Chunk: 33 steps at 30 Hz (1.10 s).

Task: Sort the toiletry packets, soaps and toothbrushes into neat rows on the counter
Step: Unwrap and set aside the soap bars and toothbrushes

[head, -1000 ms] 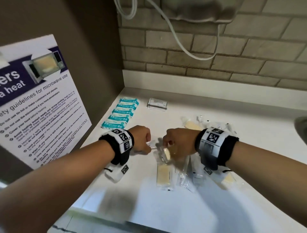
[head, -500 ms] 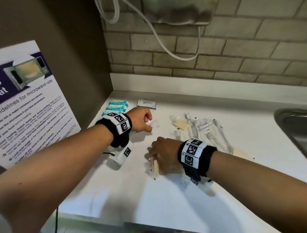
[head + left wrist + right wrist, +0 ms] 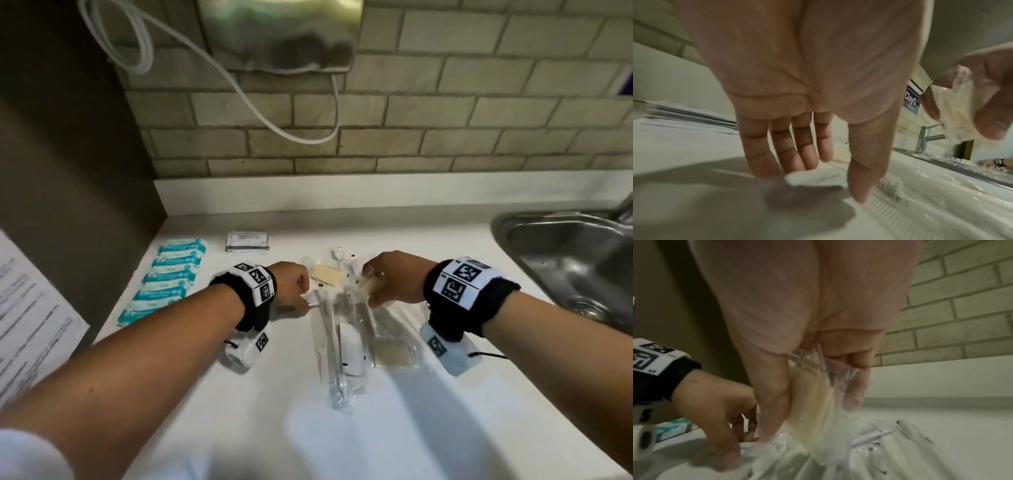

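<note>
My right hand [image 3: 370, 286] pinches a clear-wrapped cream soap [image 3: 813, 402] just above the pile of wrapped toothbrushes [image 3: 337, 342]. My left hand [image 3: 305, 301] points down at the pile's left edge, its straight fingers [image 3: 797, 155] touching a small white packet [image 3: 813, 177] on the counter, the thumb on a toothbrush wrap. Another soap [image 3: 325, 275] lies between the hands, and a flat wrapped soap [image 3: 392, 353] lies right of the brushes. Teal packets [image 3: 171, 277] form a row at the left. White sachets [image 3: 247, 241] are stacked behind them.
A steel sink [image 3: 561, 260] is set into the counter at the right. A brown side panel [image 3: 85, 205] with a poster [image 3: 27, 325] closes the left. The brick wall carries a metal dispenser [image 3: 281, 34] with a hanging hose.
My right hand left the front of the pile and rose toward the back with a wrapped soap. My left hand came down to the left edge of the toothbrush pile.
</note>
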Each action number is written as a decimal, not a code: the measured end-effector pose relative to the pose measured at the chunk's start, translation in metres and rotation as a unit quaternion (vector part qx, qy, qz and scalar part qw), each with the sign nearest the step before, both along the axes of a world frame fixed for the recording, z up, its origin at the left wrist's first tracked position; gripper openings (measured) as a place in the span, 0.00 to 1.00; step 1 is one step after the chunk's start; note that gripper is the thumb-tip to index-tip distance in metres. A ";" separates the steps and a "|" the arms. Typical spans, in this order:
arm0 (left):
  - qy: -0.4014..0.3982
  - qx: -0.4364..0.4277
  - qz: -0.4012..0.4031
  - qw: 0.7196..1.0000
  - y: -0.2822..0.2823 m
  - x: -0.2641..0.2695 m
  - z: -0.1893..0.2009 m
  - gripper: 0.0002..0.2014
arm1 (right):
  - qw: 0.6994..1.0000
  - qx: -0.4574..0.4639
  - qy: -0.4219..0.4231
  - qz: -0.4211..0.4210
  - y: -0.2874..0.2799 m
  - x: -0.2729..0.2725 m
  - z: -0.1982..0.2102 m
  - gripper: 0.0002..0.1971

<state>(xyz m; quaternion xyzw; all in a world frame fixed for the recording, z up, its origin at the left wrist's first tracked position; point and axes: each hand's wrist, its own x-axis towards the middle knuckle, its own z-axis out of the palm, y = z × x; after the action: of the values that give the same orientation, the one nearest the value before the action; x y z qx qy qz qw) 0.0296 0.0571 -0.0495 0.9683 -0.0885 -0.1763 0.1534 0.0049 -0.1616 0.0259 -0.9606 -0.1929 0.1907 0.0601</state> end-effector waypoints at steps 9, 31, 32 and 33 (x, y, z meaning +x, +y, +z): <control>-0.049 0.068 -0.040 0.996 -0.034 0.047 -0.006 0.21 | 0.989 -0.086 0.116 0.021 -0.017 -0.028 -0.035 0.09; -0.109 -0.202 -0.051 0.972 -0.106 0.023 0.035 0.19 | 0.995 0.050 0.018 -0.080 -0.094 -0.009 -0.013 0.26; -0.103 -0.214 -0.054 0.970 -0.116 0.021 0.034 0.18 | 0.995 0.037 0.013 -0.088 -0.104 -0.007 -0.010 0.26; -0.097 -0.224 -0.058 0.968 -0.127 0.019 0.032 0.17 | 0.995 0.022 0.009 -0.094 -0.115 -0.006 -0.008 0.27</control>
<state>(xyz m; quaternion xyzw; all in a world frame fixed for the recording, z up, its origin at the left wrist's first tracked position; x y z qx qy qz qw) 0.0482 -0.0694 -0.0171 0.9149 -0.1962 -0.0661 0.3467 -0.0007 -0.2767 0.0183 -0.9711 -0.1054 0.1890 0.1007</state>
